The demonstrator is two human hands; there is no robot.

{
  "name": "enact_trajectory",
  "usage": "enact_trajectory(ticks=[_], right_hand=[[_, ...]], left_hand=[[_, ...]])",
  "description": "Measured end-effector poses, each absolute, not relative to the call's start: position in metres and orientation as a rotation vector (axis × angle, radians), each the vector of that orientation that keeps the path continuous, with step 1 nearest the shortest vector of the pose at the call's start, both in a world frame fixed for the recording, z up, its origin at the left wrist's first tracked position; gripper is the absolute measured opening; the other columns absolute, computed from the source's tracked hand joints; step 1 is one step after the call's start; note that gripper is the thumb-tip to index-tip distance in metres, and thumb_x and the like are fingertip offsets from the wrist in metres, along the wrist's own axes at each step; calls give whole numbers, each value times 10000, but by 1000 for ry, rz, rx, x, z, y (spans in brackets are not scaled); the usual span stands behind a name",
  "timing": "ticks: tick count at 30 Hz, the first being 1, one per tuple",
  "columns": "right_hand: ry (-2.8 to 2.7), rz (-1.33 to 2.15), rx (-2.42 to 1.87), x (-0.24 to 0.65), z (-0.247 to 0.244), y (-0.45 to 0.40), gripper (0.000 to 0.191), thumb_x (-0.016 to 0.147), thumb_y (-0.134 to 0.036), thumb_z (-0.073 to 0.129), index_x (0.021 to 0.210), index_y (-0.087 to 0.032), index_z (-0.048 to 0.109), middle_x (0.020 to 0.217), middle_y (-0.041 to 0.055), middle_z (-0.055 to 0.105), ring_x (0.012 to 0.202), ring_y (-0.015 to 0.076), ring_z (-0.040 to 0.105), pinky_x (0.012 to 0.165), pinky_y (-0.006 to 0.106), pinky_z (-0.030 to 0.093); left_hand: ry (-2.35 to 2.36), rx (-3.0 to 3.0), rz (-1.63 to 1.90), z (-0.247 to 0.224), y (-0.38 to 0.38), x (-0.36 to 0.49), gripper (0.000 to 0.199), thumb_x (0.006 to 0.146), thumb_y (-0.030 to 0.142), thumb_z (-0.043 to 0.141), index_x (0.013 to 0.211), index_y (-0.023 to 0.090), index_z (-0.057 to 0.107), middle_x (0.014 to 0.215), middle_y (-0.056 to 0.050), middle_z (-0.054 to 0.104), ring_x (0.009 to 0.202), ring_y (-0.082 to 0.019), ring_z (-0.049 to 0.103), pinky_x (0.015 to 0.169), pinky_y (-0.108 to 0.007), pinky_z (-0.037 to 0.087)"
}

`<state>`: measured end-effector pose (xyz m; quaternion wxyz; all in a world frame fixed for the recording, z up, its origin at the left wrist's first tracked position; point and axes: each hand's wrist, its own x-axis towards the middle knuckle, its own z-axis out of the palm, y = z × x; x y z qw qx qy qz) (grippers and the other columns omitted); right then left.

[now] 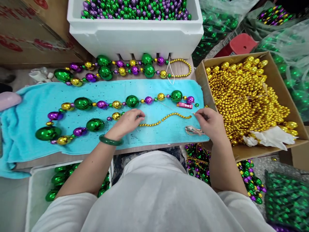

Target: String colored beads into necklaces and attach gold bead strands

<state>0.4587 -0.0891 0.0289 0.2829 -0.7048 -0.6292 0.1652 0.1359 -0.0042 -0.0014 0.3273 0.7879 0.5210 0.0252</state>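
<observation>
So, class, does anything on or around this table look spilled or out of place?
Dark specks are scattered across the blue towel, like spilled dirt, and crumpled white scraps lie on the gold beads in the cardboard box, like litter.

"How did the strung beads (132, 101) look?"

"Mirror-glossy and smooth, like metallic-coated plastic; the gold strand (176, 113) gleamed the same way."

"And beneath them?"

"A matt cloth towel (156, 88) with a soft nap (terry, by its look), over a counter (182, 68) with a wood-grain surface."

"What about the containers?"

"The carton (205, 85) was dull cardboard, the white box (135, 40) matt foam."

"And the bangle (111, 140)?"

"Smooth and polished, though stone or glass I couldn't tell."
</observation>
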Motion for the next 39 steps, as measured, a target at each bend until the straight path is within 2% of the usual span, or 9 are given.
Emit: enact_trajectory(ticks=[3,7,9,15,19,25,31,35,39], right_hand=[[-1641,426,-1942,465,24,-92,128,807,-276,588,783,-184,674,712,30,659,602,155,572,601,278,436],[-1544,422,-2023,475,20,-92,148,785,-310,602,785,-186,683,668,22,636,581,155,553,590,281,431],[-1488,444,-2068,479,19,-93,149,770,-314,606,781,-187,683,643,15,621,565,153,539,581,282,428],[-1364,461,-2139,487,17,-99,145,762,-328,628,777,-196,687,615,15,606,560,160,525,551,286,397],[-1310,437,-2128,488,20,-100,155,748,-338,633,764,-194,685,607,9,602,559,157,519,549,283,384],[-1227,411,-2127,496,24,-102,182,725,-351,616,726,-177,670,568,-8,559,531,136,477,520,258,357],[-1178,498,-2093,502,19,-105,200,715,-361,596,698,-166,640,549,-31,509,519,118,436,520,249,339],[-1266,637,-2180,490,3,-98,191,700,-345,574,695,-165,638,546,-28,510,515,125,436,511,251,326],[-1363,573,-2349,477,-18,-91,184,721,-325,531,709,-178,641,567,-7,551,534,152,468,544,273,345]], left_hand=[[1364,2204,-24,-5,-10,121,276,857,185,465,983,187,711,989,-81,667,956,-251,616,882,-389,484],[1374,2365,-105,-11,-16,108,525,817,24,350,1218,199,641,1001,-99,601,949,-245,595,835,-370,489],[1421,2416,-126,-13,-17,103,569,808,4,333,1273,190,605,1006,-107,573,949,-251,583,830,-377,488],[1524,2496,-161,-14,-16,98,274,872,171,478,1043,161,691,999,-118,572,1005,-289,561,814,-387,495],[1414,2553,-127,-16,-13,98,253,908,236,445,888,160,685,978,-120,612,994,-278,580,842,-390,498],[1412,2343,85,-17,-22,77,316,907,321,353,929,178,634,947,-94,689,921,-253,644,854,-380,514],[1596,2237,162,-11,-44,32,268,872,439,382,876,288,604,930,32,708,852,-224,668,803,-372,542],[1614,2265,72,-14,-53,14,286,863,411,382,876,270,631,949,-11,707,889,-261,666,795,-410,545],[1619,2353,24,-18,-57,15,307,916,349,386,925,217,664,986,-54,700,976,-261,637,866,-408,519]])
